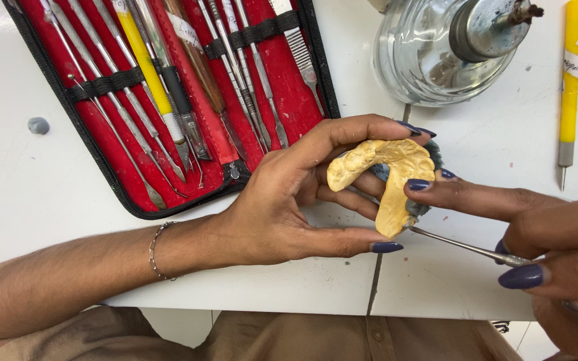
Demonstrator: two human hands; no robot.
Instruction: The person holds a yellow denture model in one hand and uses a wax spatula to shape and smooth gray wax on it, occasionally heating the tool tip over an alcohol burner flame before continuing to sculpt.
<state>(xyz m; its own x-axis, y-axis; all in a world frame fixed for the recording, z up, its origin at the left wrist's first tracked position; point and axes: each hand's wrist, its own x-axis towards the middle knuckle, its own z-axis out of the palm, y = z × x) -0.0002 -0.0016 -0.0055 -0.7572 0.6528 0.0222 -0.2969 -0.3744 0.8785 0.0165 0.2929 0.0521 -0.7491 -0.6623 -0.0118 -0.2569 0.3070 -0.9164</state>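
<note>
A yellow horseshoe-shaped cast (386, 180) is pinched above the white table (35, 194) between the left hand's (282, 207) fingertips, steadied by the right hand's (556, 261) forefinger, which also grips a thin metal tool (463, 246) against its lower edge.

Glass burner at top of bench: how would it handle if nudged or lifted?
The glass burner looks squat and wide-bodied, so probably slides rather than tips. Smooth clear glass is likely slippery and breakable. The metal cap may make it slightly top-heavy.

Yellow horseshoe dental cast (389, 177) w/ grey base, held above table; thin metal tool (463, 247) touching its lower end.
</note>
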